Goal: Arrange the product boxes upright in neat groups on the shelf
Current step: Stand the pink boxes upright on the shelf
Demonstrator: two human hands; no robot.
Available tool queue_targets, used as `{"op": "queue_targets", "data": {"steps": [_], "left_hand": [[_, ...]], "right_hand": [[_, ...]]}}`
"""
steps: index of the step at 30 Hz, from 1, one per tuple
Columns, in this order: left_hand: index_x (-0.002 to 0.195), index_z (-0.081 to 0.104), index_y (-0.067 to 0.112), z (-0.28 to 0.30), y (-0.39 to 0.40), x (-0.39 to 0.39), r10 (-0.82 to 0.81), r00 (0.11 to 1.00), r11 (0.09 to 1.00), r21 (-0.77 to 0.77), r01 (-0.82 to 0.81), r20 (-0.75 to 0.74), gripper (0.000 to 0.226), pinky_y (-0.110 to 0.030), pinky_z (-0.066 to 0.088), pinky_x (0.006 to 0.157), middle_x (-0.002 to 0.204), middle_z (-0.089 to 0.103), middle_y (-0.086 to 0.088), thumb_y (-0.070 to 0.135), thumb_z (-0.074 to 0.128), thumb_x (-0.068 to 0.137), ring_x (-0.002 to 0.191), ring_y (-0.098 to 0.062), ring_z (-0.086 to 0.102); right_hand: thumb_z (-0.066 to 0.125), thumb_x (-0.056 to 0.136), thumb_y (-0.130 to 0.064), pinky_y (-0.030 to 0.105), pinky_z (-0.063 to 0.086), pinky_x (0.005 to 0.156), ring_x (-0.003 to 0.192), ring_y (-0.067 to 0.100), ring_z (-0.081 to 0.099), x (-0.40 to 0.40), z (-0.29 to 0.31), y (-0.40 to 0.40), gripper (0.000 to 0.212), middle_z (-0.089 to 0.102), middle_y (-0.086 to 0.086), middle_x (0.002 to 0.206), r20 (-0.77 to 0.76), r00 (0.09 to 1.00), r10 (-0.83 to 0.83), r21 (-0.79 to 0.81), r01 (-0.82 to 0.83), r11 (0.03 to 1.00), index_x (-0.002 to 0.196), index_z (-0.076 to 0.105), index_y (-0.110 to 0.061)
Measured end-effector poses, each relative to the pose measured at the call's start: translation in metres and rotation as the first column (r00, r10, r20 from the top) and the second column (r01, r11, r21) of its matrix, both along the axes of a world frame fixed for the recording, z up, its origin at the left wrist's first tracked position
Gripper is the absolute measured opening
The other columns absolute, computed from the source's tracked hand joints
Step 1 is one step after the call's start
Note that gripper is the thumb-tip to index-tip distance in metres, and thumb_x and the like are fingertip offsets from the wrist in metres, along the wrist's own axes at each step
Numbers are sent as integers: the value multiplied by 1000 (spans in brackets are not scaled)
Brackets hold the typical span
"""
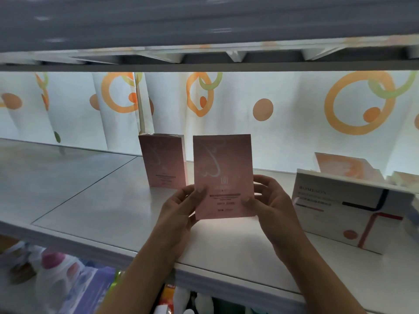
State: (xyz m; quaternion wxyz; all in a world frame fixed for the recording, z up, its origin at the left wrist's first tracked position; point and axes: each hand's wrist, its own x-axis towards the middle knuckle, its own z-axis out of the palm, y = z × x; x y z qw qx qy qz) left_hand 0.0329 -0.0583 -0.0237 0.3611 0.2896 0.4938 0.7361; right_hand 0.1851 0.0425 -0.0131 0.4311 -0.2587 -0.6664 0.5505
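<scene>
We see both hands holding one flat pink cardboard box [223, 175] upright over the pale grey shelf [95, 200], near its front edge. The left hand [179, 209] pinches its lower left edge, thumb on the front; the right hand [269, 200] pinches the lower right edge the same way. Just behind and to the left, a second pink box [162, 162] stands upright on the shelf. Well to the right sits a white box with red and dark stripes [344, 214], orange-and-white cartons [347, 166] behind it.
</scene>
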Motion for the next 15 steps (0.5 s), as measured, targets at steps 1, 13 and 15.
{"op": "queue_targets", "data": {"steps": [1, 13, 15], "left_hand": [[112, 61, 8, -1, -1, -1, 6, 1000, 1000, -7, -6, 8, 45, -32, 56, 78, 99, 73, -11, 33, 69, 76, 88, -24, 71], [104, 54, 19, -1, -15, 10, 167, 967, 981, -69, -183, -193, 33, -38, 56, 86, 91, 76, -1, 37, 69, 81, 86, -21, 72], [100, 58, 18, -2, -24, 12, 248, 931, 959, -68, -274, -267, 28, -25, 58, 74, 85, 76, 6, 37, 68, 82, 79, -13, 73]], "right_hand": [[63, 92, -11, 19, 57, 64, 89, 14, 70, 0, 0, -1, 27, 70, -3, 104, 2, 1000, 1, -1, -1, 1000, 112, 55, -29], [61, 93, -9, 18, 57, 65, 87, 8, 70, -3, -1, -6, 26, 69, -5, 104, 42, 999, -15, 107, 10, 994, 112, 54, -26], [62, 93, -11, 22, 59, 69, 88, 8, 70, -9, -3, -9, 25, 68, -5, 105, 74, 997, -26, 161, 14, 987, 112, 54, -25]]}}
